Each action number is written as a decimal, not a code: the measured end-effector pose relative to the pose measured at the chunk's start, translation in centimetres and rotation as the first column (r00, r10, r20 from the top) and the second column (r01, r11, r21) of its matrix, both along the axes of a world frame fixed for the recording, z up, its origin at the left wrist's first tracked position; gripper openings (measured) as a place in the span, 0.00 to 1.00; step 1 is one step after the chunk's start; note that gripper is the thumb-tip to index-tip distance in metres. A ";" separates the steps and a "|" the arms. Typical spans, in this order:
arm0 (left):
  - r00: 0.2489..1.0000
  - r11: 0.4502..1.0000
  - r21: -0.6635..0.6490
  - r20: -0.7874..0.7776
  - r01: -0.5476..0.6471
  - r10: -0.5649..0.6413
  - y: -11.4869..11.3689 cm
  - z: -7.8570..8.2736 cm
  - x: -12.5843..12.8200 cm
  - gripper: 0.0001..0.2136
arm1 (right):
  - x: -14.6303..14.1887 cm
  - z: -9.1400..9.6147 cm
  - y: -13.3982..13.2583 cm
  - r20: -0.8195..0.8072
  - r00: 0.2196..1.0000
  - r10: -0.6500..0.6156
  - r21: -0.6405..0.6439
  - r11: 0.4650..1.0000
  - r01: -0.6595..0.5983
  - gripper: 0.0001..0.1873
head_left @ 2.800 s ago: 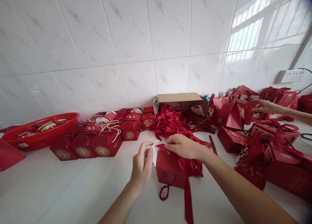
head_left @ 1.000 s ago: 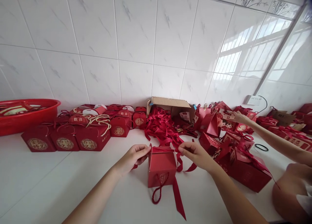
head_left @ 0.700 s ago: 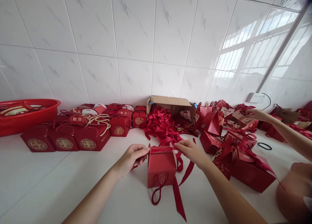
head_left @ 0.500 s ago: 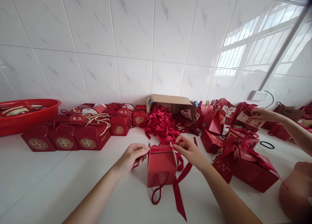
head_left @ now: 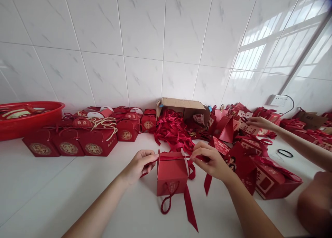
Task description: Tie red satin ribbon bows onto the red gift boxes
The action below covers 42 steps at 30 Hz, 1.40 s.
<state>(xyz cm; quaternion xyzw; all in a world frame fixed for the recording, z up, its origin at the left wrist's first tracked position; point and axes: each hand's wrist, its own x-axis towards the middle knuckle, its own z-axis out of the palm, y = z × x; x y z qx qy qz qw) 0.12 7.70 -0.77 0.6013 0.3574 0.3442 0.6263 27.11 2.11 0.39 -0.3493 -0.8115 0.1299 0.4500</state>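
A red gift box (head_left: pixel 172 174) stands upright in front of me, with a twisted cord loop (head_left: pixel 166 204) hanging down its near face. A red ribbon (head_left: pixel 171 155) runs across its top between the two side flaps. My left hand (head_left: pixel 142 166) pinches the ribbon at the left flap. Just off the right flap, my right hand (head_left: pixel 207 160) has its fingers closed on the ribbon's other side, and a tail dangles below it. Another length of ribbon trails over the table at the box's front right corner.
Finished-looking red boxes (head_left: pixel 97 141) line the left, beside a red basin (head_left: pixel 31 119). A cardboard carton (head_left: pixel 181 102) spills a heap of red ribbons (head_left: pixel 172 127) at the back. More boxes (head_left: pixel 278 179) crowd the right, where another person's hand (head_left: pixel 259 123) reaches in. A black ring (head_left: pixel 285 153) lies nearby.
My right hand has moved right, away from the box's flap, drawing the ribbon with it. My left hand stays at the left flap. The other person's hand has shifted left, and boxes at right have moved.
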 end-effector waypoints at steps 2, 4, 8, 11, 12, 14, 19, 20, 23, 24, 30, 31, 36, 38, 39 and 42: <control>1.000 1.000 0.005 0.014 0.003 -0.003 0.1 -0.1 -0.1 0.19 | 0.1 0.2 0.0 0.014 1.000 -0.027 -0.039 0.999 0.027 0.06; 1.000 1.000 0.005 0.018 0.016 -0.016 0.2 -0.3 -0.1 0.19 | 0.1 0.3 0.0 0.032 0.998 -0.062 -0.109 0.992 0.065 0.07; 1.000 1.000 0.009 0.014 0.027 -0.027 0.3 -0.5 -0.2 0.19 | 0.0 0.7 0.1 0.047 0.995 -0.091 -0.283 0.954 0.101 0.10; 0.999 1.000 0.002 0.025 0.029 -0.029 0.3 -0.6 -0.3 0.18 | 0.0 1.4 0.1 0.046 0.997 -0.054 -0.388 0.919 0.068 0.12; 0.999 1.000 0.001 0.026 0.031 -0.031 0.3 -0.7 -0.3 0.19 | 0.0 1.7 0.1 0.045 0.998 -0.041 -0.415 0.908 0.056 0.13; 0.999 0.999 0.002 0.029 0.033 -0.033 0.4 -0.7 -0.3 0.19 | 0.0 2.2 0.2 0.047 0.999 -0.012 -0.468 0.883 0.032 0.15; 0.998 0.999 -0.022 0.040 0.046 -0.045 0.5 -0.7 -0.2 0.19 | -0.2 2.8 0.8 0.043 0.999 0.008 -0.617 0.787 0.021 0.21; 0.998 0.998 -0.025 0.042 0.052 -0.051 0.5 -0.8 -0.3 0.19 | -0.3 2.7 1.0 0.026 1.000 -0.004 -0.640 0.768 0.020 0.23; 0.996 0.996 -0.030 0.048 0.080 -0.079 0.7 -0.8 -0.4 0.19 | -0.7 1.9 1.4 -0.075 0.996 -0.037 -0.733 0.679 -0.030 0.25; 0.995 0.995 -0.034 0.051 0.093 -0.091 0.7 -0.8 -0.4 0.19 | -0.8 1.4 1.5 -0.120 0.992 -0.044 -0.764 0.642 -0.064 0.25; 0.988 0.988 -0.052 0.065 0.147 -0.143 0.8 -0.9 -0.4 0.18 | -1.6 -1.7 1.7 -0.318 0.948 -0.031 -0.785 0.569 -0.244 0.26; 0.988 0.988 -0.053 0.065 0.146 -0.143 0.9 -1.0 -0.4 0.18 | -1.7 -2.2 1.7 -0.346 0.938 -0.026 -0.774 0.573 -0.269 0.26; 0.992 0.991 -0.048 0.032 0.126 -0.124 0.9 -1.1 -0.2 0.18 | -2.3 -3.4 2.0 -0.444 0.896 -0.011 -0.723 0.595 -0.351 0.26; 0.994 0.993 -0.053 0.011 0.109 -0.108 0.8 -1.0 -0.2 0.19 | -2.4 -3.4 2.0 -0.465 0.885 -0.009 -0.711 0.600 -0.367 0.27; 0.995 0.994 -0.055 0.002 0.099 -0.099 0.7 -0.9 -0.2 0.19 | -2.5 -3.4 2.0 -0.472 0.881 -0.010 -0.706 0.602 -0.371 0.27; 0.997 0.996 -0.055 -0.016 0.072 -0.073 0.4 -0.5 0.0 0.19 | -2.6 -3.1 2.0 -0.487 0.873 -0.025 -0.701 0.607 -0.373 0.27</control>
